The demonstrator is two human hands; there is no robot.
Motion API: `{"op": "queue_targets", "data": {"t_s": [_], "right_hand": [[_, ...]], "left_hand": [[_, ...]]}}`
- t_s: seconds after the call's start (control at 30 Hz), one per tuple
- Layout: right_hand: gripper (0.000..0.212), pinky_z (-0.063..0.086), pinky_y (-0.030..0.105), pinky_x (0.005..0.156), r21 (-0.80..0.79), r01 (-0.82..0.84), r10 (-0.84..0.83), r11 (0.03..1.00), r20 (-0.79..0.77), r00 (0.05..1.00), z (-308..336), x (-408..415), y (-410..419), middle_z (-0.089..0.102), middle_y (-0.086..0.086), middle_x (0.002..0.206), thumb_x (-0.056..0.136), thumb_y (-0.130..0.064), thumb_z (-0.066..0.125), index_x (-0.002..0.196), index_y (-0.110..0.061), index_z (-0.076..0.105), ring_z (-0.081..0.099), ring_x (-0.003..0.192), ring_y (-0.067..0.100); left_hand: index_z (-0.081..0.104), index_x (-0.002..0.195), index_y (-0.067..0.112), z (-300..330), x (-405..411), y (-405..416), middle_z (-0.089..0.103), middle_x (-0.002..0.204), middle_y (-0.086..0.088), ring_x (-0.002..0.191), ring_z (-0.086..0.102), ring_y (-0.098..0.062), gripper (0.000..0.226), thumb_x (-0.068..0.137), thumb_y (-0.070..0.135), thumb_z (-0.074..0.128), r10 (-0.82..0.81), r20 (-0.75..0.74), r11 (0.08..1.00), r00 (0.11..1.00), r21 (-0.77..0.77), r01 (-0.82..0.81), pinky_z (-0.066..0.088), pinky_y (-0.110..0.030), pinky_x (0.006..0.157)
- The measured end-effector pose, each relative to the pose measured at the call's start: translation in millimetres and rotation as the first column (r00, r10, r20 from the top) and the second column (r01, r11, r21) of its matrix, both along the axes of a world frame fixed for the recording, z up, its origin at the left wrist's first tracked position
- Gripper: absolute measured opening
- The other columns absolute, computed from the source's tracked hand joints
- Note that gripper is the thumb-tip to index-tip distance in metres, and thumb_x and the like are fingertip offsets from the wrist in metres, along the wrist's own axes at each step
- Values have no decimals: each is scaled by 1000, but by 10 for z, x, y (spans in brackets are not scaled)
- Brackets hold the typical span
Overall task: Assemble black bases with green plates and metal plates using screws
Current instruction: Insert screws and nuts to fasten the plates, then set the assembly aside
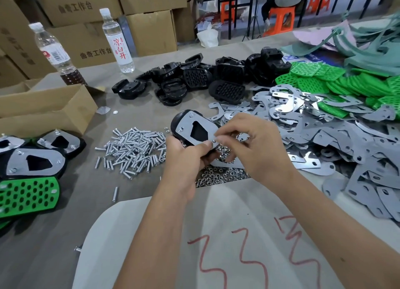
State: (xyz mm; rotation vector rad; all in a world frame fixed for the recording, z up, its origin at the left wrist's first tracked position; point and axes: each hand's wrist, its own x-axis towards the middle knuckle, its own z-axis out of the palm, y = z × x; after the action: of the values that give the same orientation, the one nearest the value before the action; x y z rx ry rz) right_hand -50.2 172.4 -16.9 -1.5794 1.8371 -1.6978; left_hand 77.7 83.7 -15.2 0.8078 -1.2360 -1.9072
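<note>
"凉白开" on the water bottle; "曲奇工作台" on the cardboard boxes.

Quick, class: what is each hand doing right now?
Left hand: grips the assembly.
Right hand: fingertips pinch at the assembly's metal plate; what they hold is too small to tell.

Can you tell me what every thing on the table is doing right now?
Left hand: grips the black base with metal plate.
Right hand: pinches at the plate's near corner.
Silver screws: loose pile.
Small silver nuts: loose heap.
Clear water bottle: upright, capped.
Finished green-and-black assemblies: stacked.
</note>
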Motion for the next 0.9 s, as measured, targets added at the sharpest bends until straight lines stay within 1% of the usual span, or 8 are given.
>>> {"op": "queue_targets", "data": {"t_s": [0.07, 0.17, 0.23, 0.3, 0.4, 0.57, 0.7, 0.9], "right_hand": [[11, 56, 30, 48, -32, 13, -5, 999, 256, 967, 22, 9, -18, 66, 13, 80, 95, 3, 66, 92, -7, 71, 64, 65, 17], [26, 37, 23, 36, 22, -2, -12, 1000, 620, 784, 38, -27, -31, 59, 11, 72, 97, 10, 43, 90, -8, 61, 49, 51, 14], [29, 25, 18, 36, 124, -57, -54, 991, 739, 672, 34, -90, -25, 45, 3, 67, 95, 1, 36, 86, -11, 60, 33, 48, 10], [22, 22, 18, 37, 219, -121, -80, 968, 729, 680, 13, -129, -16, 28, -3, 68, 101, -26, 45, 85, -19, 58, 22, 50, 10], [40, 25, 20, 41, 344, -128, -71, 930, 509, 858, -14, -102, -2, 29, -14, 59, 100, -63, 50, 73, -35, 55, 25, 47, 5], [43, 22, 22, 43, 269, -295, 123, 917, 512, 850, 26, -43, 23, 27, -10, 60, 107, -43, 53, 66, -30, 48, 19, 53, 13], [33, 20, 24, 44, 308, -336, 160, 890, 479, 863, 35, -42, 47, 26, -9, 61, 109, -38, 51, 84, -17, 46, 18, 55, 14], [36, 19, 22, 41, 318, -333, 164, 888, 457, 874, 23, -37, 37, 23, -10, 59, 109, -37, 49, 80, -17, 40, 16, 52, 13]], "left_hand": [[49, 129, 1, 1, 10, -8, 71, 119, -20, 87, 72, -25, 42, 92, -13, 64, 16, -18, 1000, 1000, 3, -16, 59, -29, 69], [50, 129, 7, 12, 60, -43, 73, 108, -18, 82, 72, -29, 48, 89, -16, 65, -32, -31, 999, 999, 11, 32, 59, -26, 66], [51, 130, 11, 24, 100, -59, 76, 98, -17, 77, 73, -30, 53, 88, -17, 66, -115, -37, 993, 993, 1, 115, 60, -28, 67], [52, 131, 14, 32, 132, -58, 77, 95, -17, 75, 73, -29, 55, 88, -16, 67, -167, -20, 985, 986, -46, 165, 60, -30, 71], [51, 135, 15, 47, 144, -52, 76, 96, -17, 78, 73, -28, 58, 88, -17, 66, -172, -36, 983, 984, -75, 169, 60, -30, 72], [50, 138, 18, 53, 168, -79, 74, 99, -21, 78, 72, -26, 64, 87, -17, 67, -211, -40, 972, 977, -116, 205, 59, -28, 72], [51, 143, 23, 36, 184, -85, 69, 111, -28, 82, 72, -26, 73, 84, -16, 71, -209, 9, 967, 978, -146, 208, 59, -31, 74], [56, 137, 23, 32, 167, -57, 65, 123, -33, 86, 72, -32, 74, 73, -5, 79, -178, -29, 973, 984, -155, 171, 60, -36, 74]]}}
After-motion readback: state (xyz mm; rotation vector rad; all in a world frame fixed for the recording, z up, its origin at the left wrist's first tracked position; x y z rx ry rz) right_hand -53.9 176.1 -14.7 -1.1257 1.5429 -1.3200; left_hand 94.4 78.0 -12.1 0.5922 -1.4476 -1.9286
